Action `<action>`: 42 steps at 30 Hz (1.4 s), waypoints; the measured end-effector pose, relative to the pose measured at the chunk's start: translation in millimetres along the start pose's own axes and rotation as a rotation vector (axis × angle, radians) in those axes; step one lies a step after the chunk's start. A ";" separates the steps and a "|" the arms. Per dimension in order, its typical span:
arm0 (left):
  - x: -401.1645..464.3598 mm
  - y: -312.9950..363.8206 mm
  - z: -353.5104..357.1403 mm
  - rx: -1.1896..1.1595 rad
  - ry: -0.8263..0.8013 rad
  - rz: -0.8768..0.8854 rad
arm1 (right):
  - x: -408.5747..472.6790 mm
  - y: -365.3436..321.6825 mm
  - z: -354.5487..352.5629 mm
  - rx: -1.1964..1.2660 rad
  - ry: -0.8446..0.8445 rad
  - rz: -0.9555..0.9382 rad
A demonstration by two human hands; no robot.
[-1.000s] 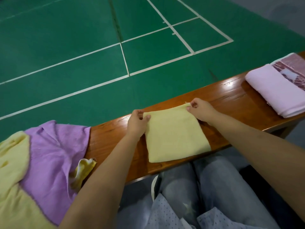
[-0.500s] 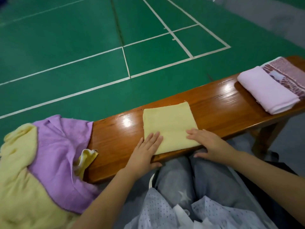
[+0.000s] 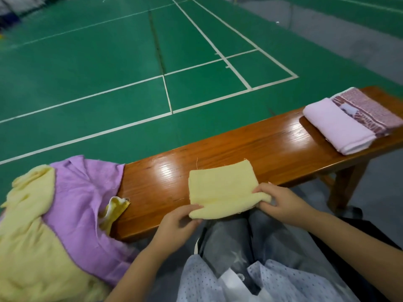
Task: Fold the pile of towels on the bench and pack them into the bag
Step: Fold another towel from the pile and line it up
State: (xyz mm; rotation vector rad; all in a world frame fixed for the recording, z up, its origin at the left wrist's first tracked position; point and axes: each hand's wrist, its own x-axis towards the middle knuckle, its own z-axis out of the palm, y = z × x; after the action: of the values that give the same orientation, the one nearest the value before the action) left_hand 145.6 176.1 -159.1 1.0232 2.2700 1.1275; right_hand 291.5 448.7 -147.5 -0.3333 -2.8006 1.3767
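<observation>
A folded pale yellow towel (image 3: 222,186) lies on the wooden bench (image 3: 261,147) near its front edge. My left hand (image 3: 176,223) pinches the towel's near left corner. My right hand (image 3: 281,202) grips the near right corner, and the near edge is lifted off the bench. At the left end lies a loose pile with a purple towel (image 3: 82,205) and a yellow towel (image 3: 24,247). A folded pink towel (image 3: 335,127) rests on a patterned one (image 3: 368,110) at the bench's right end. A dotted pale bag (image 3: 218,280) sits low in front of me.
Grey trousers (image 3: 231,243) cover my knees between the bench and the bag. The green court floor (image 3: 130,62) with white lines stretches beyond the bench. A bench leg (image 3: 344,184) stands at the right.
My hands went from pressing flat on the towel's near part to gripping its near corners. The near edge has come up off the bench.
</observation>
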 end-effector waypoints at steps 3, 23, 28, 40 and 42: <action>5.2 15.2 -4.6 -0.187 -0.004 -0.078 | 2.2 -6.3 -10.0 0.127 0.051 0.051; 95.4 15.5 18.8 0.267 0.299 -0.411 | 42.1 -4.1 4.9 0.106 0.317 0.030; 93.9 11.1 19.3 0.255 0.329 -0.420 | 52.8 4.8 14.0 0.047 0.394 0.085; 97.8 16.1 4.8 0.356 0.243 -0.576 | 67.6 -7.9 0.7 0.072 0.278 0.493; 98.1 21.8 -0.5 0.256 0.244 -0.597 | 66.5 -10.8 2.0 0.072 0.252 0.540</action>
State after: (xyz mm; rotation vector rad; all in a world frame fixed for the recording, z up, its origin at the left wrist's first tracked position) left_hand 91.1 259.3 -144.5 0.2390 2.6976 0.7471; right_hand 224.3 453.4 -146.3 -1.2354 -2.5408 1.3759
